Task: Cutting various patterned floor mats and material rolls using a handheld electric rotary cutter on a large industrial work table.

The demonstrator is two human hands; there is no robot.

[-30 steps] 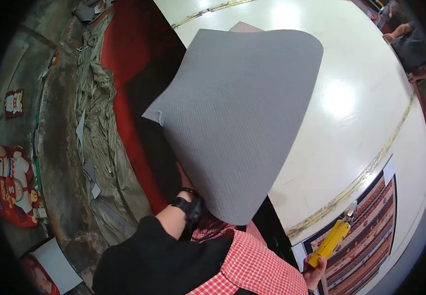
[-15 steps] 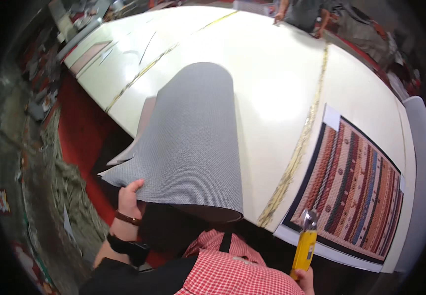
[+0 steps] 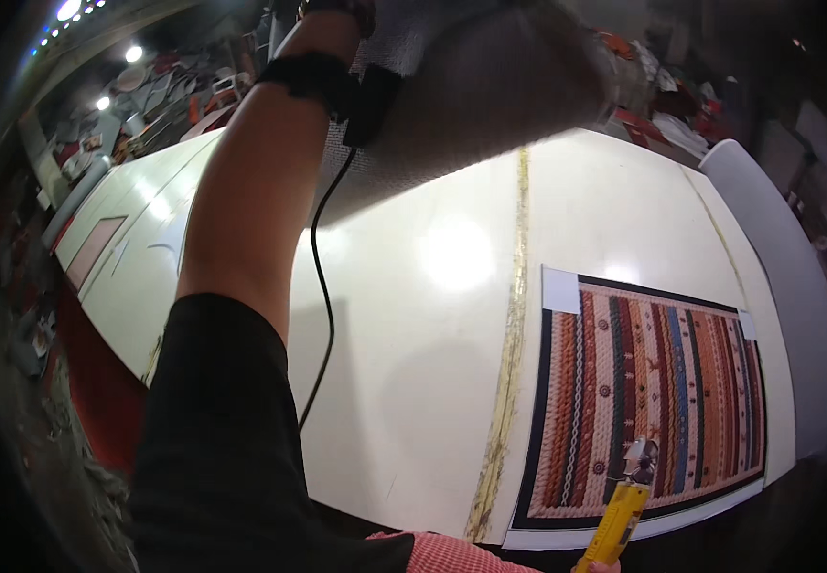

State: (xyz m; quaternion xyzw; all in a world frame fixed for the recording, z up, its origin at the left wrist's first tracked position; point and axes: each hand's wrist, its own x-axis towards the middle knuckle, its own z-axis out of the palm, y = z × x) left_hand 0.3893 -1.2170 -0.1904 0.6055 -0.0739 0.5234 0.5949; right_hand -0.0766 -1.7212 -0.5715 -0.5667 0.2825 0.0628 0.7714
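Note:
My left arm [image 3: 241, 210] reaches up across the view, with a dark strap and a cable at the wrist. The hand itself lies beyond the upper edge. Beside that wrist a grey woven-backed mat sheet [image 3: 490, 86] hangs raised above the table, blurred by motion. Whether my left hand grips it is hidden. At the lower edge my right hand [image 3: 607, 566] is closed round a yellow handheld power tool [image 3: 614, 530] with a round metal head. This head is over the near edge of a striped patterned rug [image 3: 666, 401], which lies flat on the table.
The large white table [image 3: 404, 286] has a worn yellowish seam strip [image 3: 504, 382] running across it. A grey roll [image 3: 776, 286] lies along its right side. A flat brownish piece [image 3: 96, 250] rests at the far left. Piles of scrap stand behind.
The grey mat sheet has gone from the table in front of me to up high, with my left arm raised. The power tool stays in my right hand. The view has tilted upward.

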